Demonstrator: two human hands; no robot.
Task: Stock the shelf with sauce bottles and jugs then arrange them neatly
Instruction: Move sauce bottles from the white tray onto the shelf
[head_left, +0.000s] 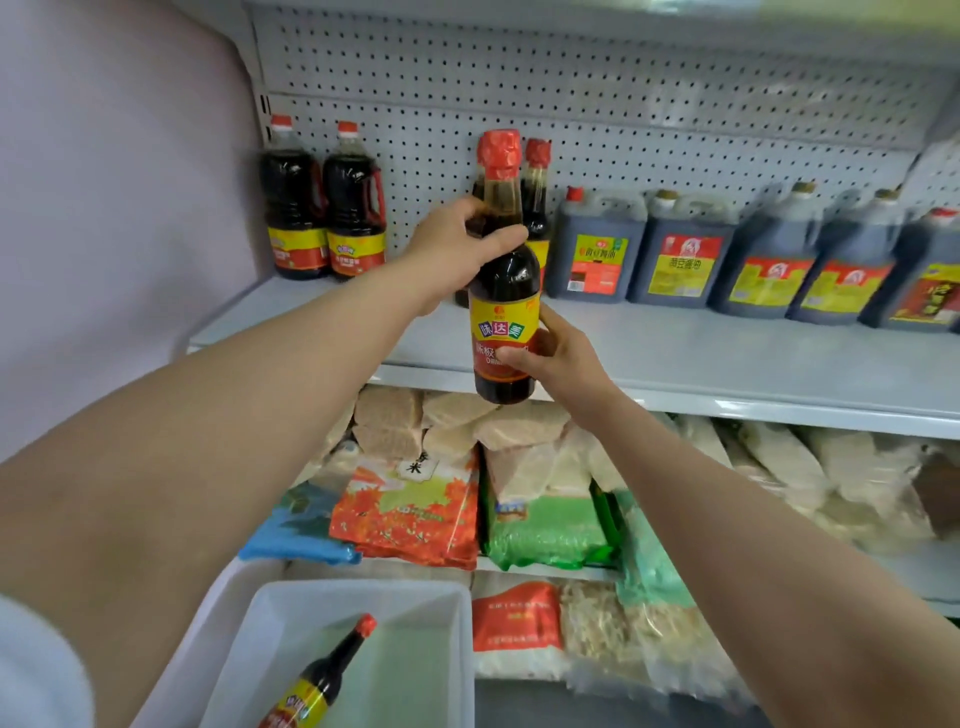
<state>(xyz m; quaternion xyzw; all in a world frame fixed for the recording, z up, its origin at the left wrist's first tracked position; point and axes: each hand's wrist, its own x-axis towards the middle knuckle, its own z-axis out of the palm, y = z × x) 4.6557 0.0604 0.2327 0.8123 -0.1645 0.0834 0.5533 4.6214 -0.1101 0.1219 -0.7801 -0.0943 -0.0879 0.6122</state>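
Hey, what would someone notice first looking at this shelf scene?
A red-capped sauce bottle at centre, held before the shelf: left hand grips its shoulder, right hand its label. Dark jugs line the shelf at right, and another bottle lies in the white bin below.

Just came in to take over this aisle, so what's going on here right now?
A person is stocking sauce. Both hands hold one red-capped sauce bottle in front of the shelf: the left hand grips its shoulder, the right hand its label. It is not set down yet. Handled jugs stand at the shelf's left, a bottle behind the held one, square jugs to the right. One more bottle lies in the white bin below.
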